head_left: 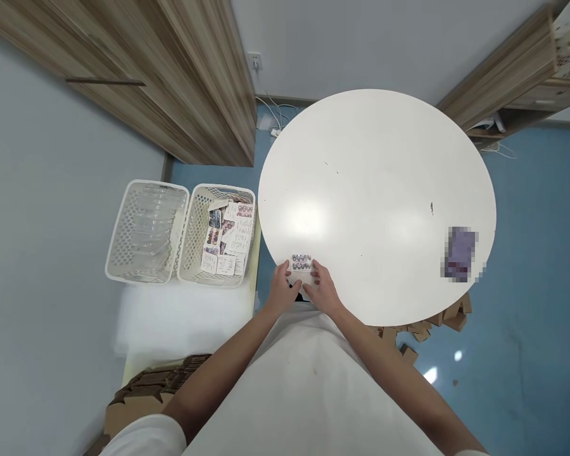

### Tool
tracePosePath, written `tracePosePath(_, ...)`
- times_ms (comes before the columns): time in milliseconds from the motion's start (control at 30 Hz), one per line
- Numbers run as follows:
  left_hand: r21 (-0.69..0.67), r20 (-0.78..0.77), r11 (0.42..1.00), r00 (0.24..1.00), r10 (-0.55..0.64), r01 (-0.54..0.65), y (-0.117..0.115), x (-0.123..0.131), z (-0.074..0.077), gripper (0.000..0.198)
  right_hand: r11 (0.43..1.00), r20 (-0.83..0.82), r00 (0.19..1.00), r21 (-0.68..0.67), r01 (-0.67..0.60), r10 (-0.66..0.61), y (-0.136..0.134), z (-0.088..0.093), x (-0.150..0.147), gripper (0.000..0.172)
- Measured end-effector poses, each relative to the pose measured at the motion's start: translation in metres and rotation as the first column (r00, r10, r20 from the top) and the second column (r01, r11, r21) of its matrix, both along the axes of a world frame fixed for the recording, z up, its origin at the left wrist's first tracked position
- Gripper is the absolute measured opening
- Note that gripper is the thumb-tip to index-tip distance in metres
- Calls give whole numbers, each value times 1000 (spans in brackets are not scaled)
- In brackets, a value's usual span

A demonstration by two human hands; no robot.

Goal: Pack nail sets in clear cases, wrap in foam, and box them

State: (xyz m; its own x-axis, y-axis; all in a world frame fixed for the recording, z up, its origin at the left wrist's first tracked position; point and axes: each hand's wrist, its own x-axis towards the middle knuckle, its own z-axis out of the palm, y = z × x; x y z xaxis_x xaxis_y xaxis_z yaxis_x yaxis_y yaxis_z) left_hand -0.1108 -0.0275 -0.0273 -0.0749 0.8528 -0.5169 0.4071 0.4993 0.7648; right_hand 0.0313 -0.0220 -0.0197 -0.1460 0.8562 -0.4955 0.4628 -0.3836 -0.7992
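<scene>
I have a small white card [301, 261] at the near edge of the bench [375, 190], a little left of its middle, with two rows of shiny, rounded pieces on its face. My left grip [282, 289] is closed on the card's left side, fingers along that edge and thumb towards the near end. My right grip [325, 290] mirrors it on the right side, so the card sits clamped between the two, with my thumbs near each other.

The bench is white and oval, with a few dark specks on its top. Towards its right end lies a purple item [460, 252], too blurred for me to name.

To the left of the bench, two white perforated baskets stand side by side. The left basket [118, 244] holds clear plastic pieces, stacked together. The right basket [193, 235], just beside the bench, holds a loose heap of printed cards [225, 244], several with coloured pieces on them. Near left, by my left arm, folded brown cardboard [156, 386] is stacked. More cardboard boxes [456, 316] lie on the blue floor [527, 266] at the bench's near right. Far left stands a wood-grain cabinet [209, 82], with a wall socket [255, 61] just right of it.
</scene>
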Motion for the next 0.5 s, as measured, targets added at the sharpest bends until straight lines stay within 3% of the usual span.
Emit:
tracePosePath(200, 48, 29, 998, 999, 29, -30, 1, 0, -1, 57, 999, -66, 997, 18, -28, 29, 5, 0, -7, 71)
tracePosePath(500, 91, 5, 993, 997, 79, -79, 37, -17, -1, 53, 998, -163, 984, -7, -70, 67, 36, 2, -28, 74)
